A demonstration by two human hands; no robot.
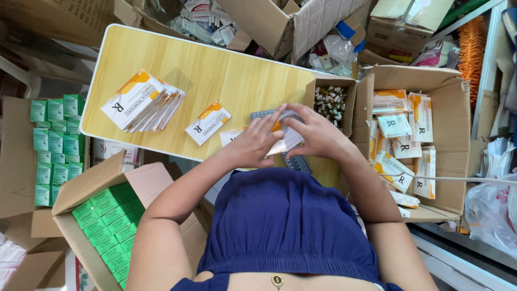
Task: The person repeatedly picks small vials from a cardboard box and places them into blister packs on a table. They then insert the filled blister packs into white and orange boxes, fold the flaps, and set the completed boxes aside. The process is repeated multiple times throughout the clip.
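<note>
Both hands work a blister strip at the table's near edge.

The left hand [256,141] and right hand [315,134] meet over a silvery blister strip [269,113], fingers pinched on it and on a white-and-orange carton [232,134] beneath. A lone flat carton [208,123] lies just beside; a fanned stack of cartons [144,101] sits toward the far left edge of the yellow table [215,64]. An open box of small vials [330,101] stands at the right edge.

Left hand [257,141] and right hand [318,134] cover most of the blister strip [264,113] and the small white-and-orange carton [231,134] under them; grip cannot be read. Small items in the open box [329,101] at the table's far corner are too small to identify (vials, possibly). Green-carton box [102,221] is cut off at the bottom edge.
</note>
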